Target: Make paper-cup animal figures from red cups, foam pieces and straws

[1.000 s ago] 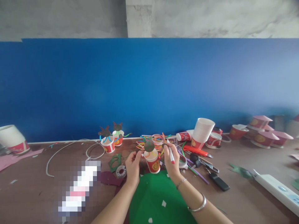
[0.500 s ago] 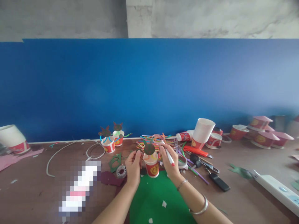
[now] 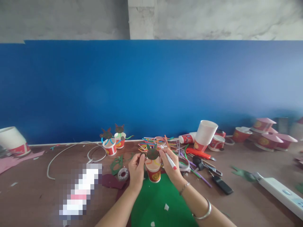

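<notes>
Right now the left hand (image 3: 136, 171) grips a red-and-white paper cup (image 3: 153, 174) from the side, its fingers (image 3: 142, 159) closed near the cup's top, just under a round dark felt disc (image 3: 152, 154). The cup stands upright in the air, above a green felt sheet (image 3: 161, 201). The right hand (image 3: 170, 165) has its fingers (image 3: 163, 153) closed around a red-tipped white marker (image 3: 170, 161), right beside the disc. Behind them, a heap of coloured straws (image 3: 156, 145) lies on the brown desk (image 3: 30, 195) — a red utility knife (image 3: 197, 153) just to its right.
</notes>
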Motion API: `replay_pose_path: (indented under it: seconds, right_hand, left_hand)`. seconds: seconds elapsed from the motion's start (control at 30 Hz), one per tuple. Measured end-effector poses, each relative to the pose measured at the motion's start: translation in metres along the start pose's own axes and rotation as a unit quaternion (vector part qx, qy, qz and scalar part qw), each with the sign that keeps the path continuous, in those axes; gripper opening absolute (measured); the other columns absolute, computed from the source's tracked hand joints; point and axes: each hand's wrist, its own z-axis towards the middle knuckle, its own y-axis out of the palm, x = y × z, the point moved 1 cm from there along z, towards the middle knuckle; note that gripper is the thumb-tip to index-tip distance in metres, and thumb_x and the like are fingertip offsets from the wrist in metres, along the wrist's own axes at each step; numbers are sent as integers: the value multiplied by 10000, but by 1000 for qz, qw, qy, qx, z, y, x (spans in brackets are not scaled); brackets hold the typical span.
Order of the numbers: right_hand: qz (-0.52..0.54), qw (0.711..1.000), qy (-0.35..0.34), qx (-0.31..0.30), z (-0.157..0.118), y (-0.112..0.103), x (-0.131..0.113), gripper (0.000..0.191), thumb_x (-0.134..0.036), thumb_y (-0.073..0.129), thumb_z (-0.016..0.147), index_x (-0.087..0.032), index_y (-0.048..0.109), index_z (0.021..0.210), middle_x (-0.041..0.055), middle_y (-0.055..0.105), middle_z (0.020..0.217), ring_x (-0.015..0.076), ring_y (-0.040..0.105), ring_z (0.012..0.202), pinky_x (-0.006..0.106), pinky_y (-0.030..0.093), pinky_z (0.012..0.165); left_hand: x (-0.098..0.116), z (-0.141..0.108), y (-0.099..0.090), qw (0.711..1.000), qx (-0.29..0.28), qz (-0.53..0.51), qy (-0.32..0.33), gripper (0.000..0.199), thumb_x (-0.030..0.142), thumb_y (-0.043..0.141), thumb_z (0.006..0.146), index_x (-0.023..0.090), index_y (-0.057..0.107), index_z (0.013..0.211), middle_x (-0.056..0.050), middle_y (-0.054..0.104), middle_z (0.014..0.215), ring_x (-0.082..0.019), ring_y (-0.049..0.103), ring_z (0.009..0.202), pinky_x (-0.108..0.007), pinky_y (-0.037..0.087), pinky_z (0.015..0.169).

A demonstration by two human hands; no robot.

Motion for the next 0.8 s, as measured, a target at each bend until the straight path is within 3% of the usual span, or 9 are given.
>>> replay_pose_path:
  seconds: [0.1, 0.3, 0.53, 0.8]
  right_hand:
    - [8, 1000, 4, 17, 0, -1, 1, 326, -428, 498, 842, -183, 549, 635, -30, 494, 506, 111, 447, 489, 225, 377, 486]
    - [6, 1000, 1, 20, 0, 0, 4, 304, -426, 506, 836, -168, 658, 786, -14, 539, 535, 127, 487, 523, 235, 408, 514]
    - [6, 1000, 14, 16, 0, 1, 7, 300, -425, 503, 844, -164, 646, 808, -9, 541, 557, 138, 501, 544, 245, 409, 533]
    - [-10, 999, 22, -27, 0, 2, 5, 282, -413, 509, 842, -160, 631, 807, -7, 575, 545, 133, 514, 524, 234, 413, 525]
  left_hand:
    - [-4, 1, -1, 1000, 17, -18, 2, 248, 399, 583, 789, 158, 643, 800, -26, 669, 759, -149, 592, 702, -238, 467, 670]
    - [-4, 1, -2, 1000, 23, 1, -1, 295, 407, 605, 769, 146, 695, 872, -59, 707, 841, -187, 626, 770, -270, 480, 712]
    - [-3, 1, 0, 999, 32, 6, -2, 235, 382, 632, 746, 157, 680, 793, -17, 680, 738, -154, 600, 699, -240, 462, 672]
    - [-4, 2, -1, 999, -12, 45, 9, 243, 389, 588, 780, 150, 622, 753, -6, 616, 699, -137, 548, 672, -226, 434, 642]
